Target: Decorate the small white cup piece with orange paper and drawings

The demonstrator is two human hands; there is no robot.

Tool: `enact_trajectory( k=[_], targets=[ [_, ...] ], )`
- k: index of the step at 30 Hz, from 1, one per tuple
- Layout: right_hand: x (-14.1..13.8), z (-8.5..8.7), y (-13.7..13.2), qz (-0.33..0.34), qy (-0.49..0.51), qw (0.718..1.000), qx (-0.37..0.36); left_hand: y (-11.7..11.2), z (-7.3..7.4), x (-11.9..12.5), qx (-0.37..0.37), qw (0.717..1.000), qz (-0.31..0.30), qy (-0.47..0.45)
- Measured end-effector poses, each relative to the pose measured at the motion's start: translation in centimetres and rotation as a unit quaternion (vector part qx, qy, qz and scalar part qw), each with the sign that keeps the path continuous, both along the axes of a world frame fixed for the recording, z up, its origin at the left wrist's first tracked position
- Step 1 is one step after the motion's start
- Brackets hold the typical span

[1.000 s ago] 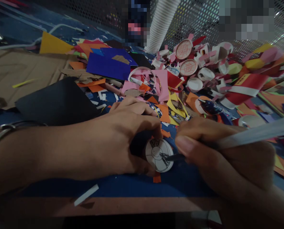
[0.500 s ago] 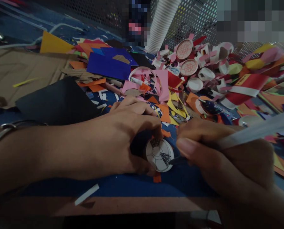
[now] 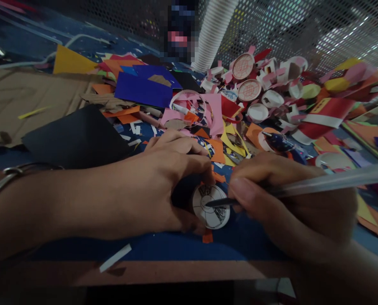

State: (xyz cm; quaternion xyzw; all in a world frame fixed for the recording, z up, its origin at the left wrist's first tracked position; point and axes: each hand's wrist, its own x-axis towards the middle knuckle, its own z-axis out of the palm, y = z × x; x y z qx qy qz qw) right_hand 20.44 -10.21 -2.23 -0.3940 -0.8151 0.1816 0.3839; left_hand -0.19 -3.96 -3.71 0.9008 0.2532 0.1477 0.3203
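Note:
A small white paper disc (image 3: 212, 207) with black pen lines on it lies on the blue table surface (image 3: 163, 248) near the front edge. My left hand (image 3: 173, 178) is curled around the disc's left side, thumb and fingertips pinching it in place. My right hand (image 3: 287, 203) grips a clear-barrelled pen (image 3: 322, 183), and the dark tip rests near the middle of the disc. A metal bangle (image 3: 1, 178) sits on my left wrist.
Scraps of coloured paper (image 3: 217, 127) cover the table behind my hands. Beyond them lie a black sheet (image 3: 77, 135), a blue sheet (image 3: 141, 89), brown cardboard (image 3: 20, 99), a pile of round paper pieces (image 3: 259, 89), a white ribbed tube (image 3: 212, 34) and a mesh screen (image 3: 287, 29).
The pen tip has moved left from the disc's lower right area toward its centre, and the barrel now lies flatter. My left hand has kept its hold.

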Motion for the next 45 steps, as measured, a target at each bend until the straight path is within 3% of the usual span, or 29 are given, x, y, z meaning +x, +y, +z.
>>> enact_trajectory(
  k=[8, 18, 25, 30, 45],
  targets=[
    [-0.18, -0.07, -0.05, 0.035, 0.006, 0.999, -0.017, 0.29, -0.71, -0.22, 0.005, 1.000, -0.003, -0.026],
    [-0.54, 0.02, 0.01, 0.061, 0.023, 0.997, -0.038, 0.38, -0.26, -0.02, -0.017, 1.000, -0.002, 0.002],
    [-0.47, -0.12, -0.15, 0.015, 0.016, 1.000, -0.007, 0.35, -1.02, -0.32, 0.023, 0.999, -0.002, -0.040],
    [-0.33, 0.12, -0.21, 0.061, -0.001, 0.998, -0.028, 0.41, -0.36, -0.17, -0.011, 1.000, -0.009, 0.017],
    [-0.53, -0.57, -0.41, 0.036, 0.032, 0.999, -0.008, 0.49, -0.47, -0.16, 0.002, 1.000, -0.007, -0.006]
  ],
)
